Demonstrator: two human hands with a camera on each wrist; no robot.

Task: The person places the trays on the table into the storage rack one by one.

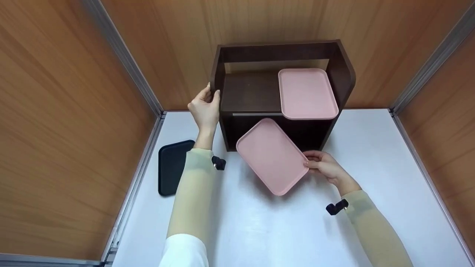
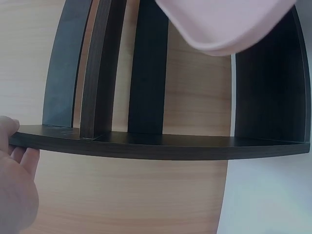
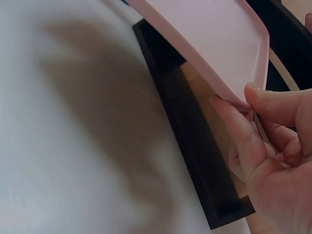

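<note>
Right hand (image 1: 323,165) pinches the near corner of a pink tray (image 1: 272,160), with the thumb on the upper face and the other fingers (image 3: 239,141) curled under the rim. This tray hangs tilted just in front of the dark brown shelf unit (image 1: 259,92), at the mouth of its lower compartment, and no part of it seems to rest on the tabletop (image 1: 259,230) below.

My judgement is that the tray is light and stiff, probably plastic, because one corner pinch is enough to carry it without bending. Its surface looks smooth, so it can slip or swing from such a small hold; a grip at the middle of a long edge, where the raised rim gives the fingers a stop, would be more steady. It does not look fragile.

Left hand (image 1: 205,107) holds the shelf unit at the upper front edge of its left side panel, fingers wrapped around the board.

On the upper board of the shelf unit, at its right part, lies a second pink tray (image 1: 307,92), flat, with the front edge a little over the board. To the left of the shelf unit, well apart from it, a black tray (image 1: 171,167) lies flat on the tabletop, partly hidden by the left sleeve. Wooden walls stand behind and at both sides of the shelf unit.
</note>
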